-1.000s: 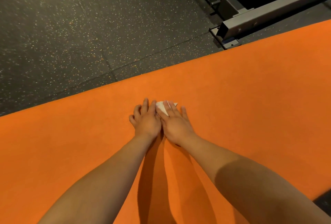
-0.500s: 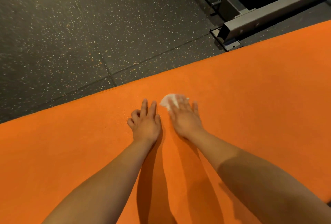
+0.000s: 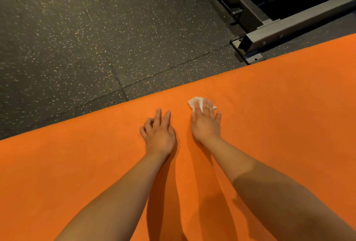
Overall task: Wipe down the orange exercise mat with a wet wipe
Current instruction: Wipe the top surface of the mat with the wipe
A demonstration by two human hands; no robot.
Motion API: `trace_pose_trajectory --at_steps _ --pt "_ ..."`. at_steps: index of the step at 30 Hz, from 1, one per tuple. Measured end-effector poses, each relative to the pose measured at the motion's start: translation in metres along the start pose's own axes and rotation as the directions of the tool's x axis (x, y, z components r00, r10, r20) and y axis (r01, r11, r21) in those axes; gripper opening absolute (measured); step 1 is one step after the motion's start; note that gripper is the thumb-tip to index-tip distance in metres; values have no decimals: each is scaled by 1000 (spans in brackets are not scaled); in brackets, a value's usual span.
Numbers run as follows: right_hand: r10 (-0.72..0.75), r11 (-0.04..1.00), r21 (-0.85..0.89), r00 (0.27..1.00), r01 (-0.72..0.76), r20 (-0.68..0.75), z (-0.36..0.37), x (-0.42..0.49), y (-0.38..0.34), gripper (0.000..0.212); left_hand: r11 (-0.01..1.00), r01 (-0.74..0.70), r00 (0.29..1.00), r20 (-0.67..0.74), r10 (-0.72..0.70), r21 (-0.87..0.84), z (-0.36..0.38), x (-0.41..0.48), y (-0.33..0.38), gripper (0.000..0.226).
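The orange exercise mat (image 3: 269, 125) fills the lower half of the head view, its far edge running from 9 o'clock up toward 2 o'clock against the dark speckled floor (image 3: 96, 38). Both of the person's hands rest on the mat near that far edge, apart from each other. The right hand (image 3: 205, 123) lies palm down with fingers extended and slightly spread, pressing a white wet wipe (image 3: 194, 101) flat to the surface; the wipe shows crumpled beyond the fingertips at about 12 o'clock of the hand, pinned under the fingers, not pinched in a fist. The left hand (image 3: 159, 134) sits at 9 o'clock of the right, empty, two fingers extended and the outer ones curled loosely, bearing on the mat as a brace. A grey metal equipment frame (image 3: 289, 28) stands on the floor at 1 o'clock, just off the mat's edge. As to progress: wiping appears under way along the far border, but no damp sheen or streak is discernible on the orange surface in this light, so the area already covered cannot be confirmed. Judged from the wipe's position alone, the broad near portion toward 6 o'clock and the stretches toward 3 and 9 o'clock should be treated as outstanding.
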State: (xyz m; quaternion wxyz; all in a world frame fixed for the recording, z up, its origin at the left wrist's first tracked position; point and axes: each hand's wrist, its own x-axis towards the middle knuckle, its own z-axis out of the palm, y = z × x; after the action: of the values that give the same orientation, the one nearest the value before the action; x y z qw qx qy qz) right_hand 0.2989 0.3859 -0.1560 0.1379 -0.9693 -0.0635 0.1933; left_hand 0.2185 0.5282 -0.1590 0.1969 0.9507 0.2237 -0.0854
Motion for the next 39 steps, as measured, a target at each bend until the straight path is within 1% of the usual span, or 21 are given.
trace_pose_trajectory --at_steps 1,2,4,6,7,8,10,11,12,14,16,17,18,19,21,22,23,29,32,35,39 --pt "-25 1000 -2 1000 25 9 1 0 -7 55 1000 4 1000 2 -4 -3 -3 3 1 52" --pt "-110 994 -14 993 111 38 5 -3 -17 55 1000 14 1000 7 -13 -11 -7 9 1 53" --pt "-318 946 -25 942 322 106 17 -14 -33 56 998 41 999 32 -40 -37 -12 20 2 56" --pt "-407 907 -66 905 416 120 19 -14 -32 56 998 59 997 55 -58 -19 -13 28 6 56" --pt "-392 912 -88 915 400 98 16 -6 -28 56 998 67 996 60 -67 -4 -12 30 8 55" --pt "-328 938 -95 942 333 68 11 2 -23 56 997 75 995 64 -75 3 -11 31 10 55" --pt "-109 992 -60 994 109 8 2 17 -17 57 995 99 992 75 -97 -13 -9 29 14 55" --pt "-39 999 -31 999 39 -4 0 21 -20 58 994 109 991 78 -107 -28 -8 29 15 55" --pt "-39 999 -10 999 39 -3 1 22 -27 59 993 115 991 75 -112 -39 -7 29 15 55" --pt "-214 977 4 975 214 53 5 19 -43 59 992 119 991 73 -115 -49 -6 29 13 55" --pt "-380 924 7 918 382 112 5 21 -43 56 992 114 991 76 -110 -56 -4 30 13 54" --pt "-408 912 -7 907 411 110 2 27 -37 55 992 112 991 74 -108 -52 -4 29 12 54" --pt "-384 921 -35 920 388 79 -2 36 -28 55 994 104 992 73 -101 -45 -5 28 12 55" --pt "-311 949 -54 950 312 35 -5 45 -18 55 994 98 993 74 -95 -39 -4 27 12 56" --pt "-79 997 -5 997 79 -24 -13 61 -6 55 995 97 993 72 -95 -35 -2 28 11 56" --pt "-1 1000 25 999 2 -38 -15 67 -6 56 995 99 993 68 -96 -32 -1 29 10 56" --pt "23 999 38 998 -21 -54 -14 71 -10 56 994 104 993 59 -103 -30 0 31 10 56" --pt "-218 976 21 976 218 21 -1 64 -48 60 996 75 995 73 -72 -38 2 36 8 55" --pt "-293 956 8 953 293 76 1 53 -54 66 996 78 993 94 -73 -50 0 38 4 56" --pt "-346 938 4 935 347 73 9 35 -46 66 990 68 994 96 -56 -120 -2 36 0 61" --pt "-383 923 1 919 384 93 18 0 -36 62 973 -6 1000 23 12 -231 5 9 -5 61"
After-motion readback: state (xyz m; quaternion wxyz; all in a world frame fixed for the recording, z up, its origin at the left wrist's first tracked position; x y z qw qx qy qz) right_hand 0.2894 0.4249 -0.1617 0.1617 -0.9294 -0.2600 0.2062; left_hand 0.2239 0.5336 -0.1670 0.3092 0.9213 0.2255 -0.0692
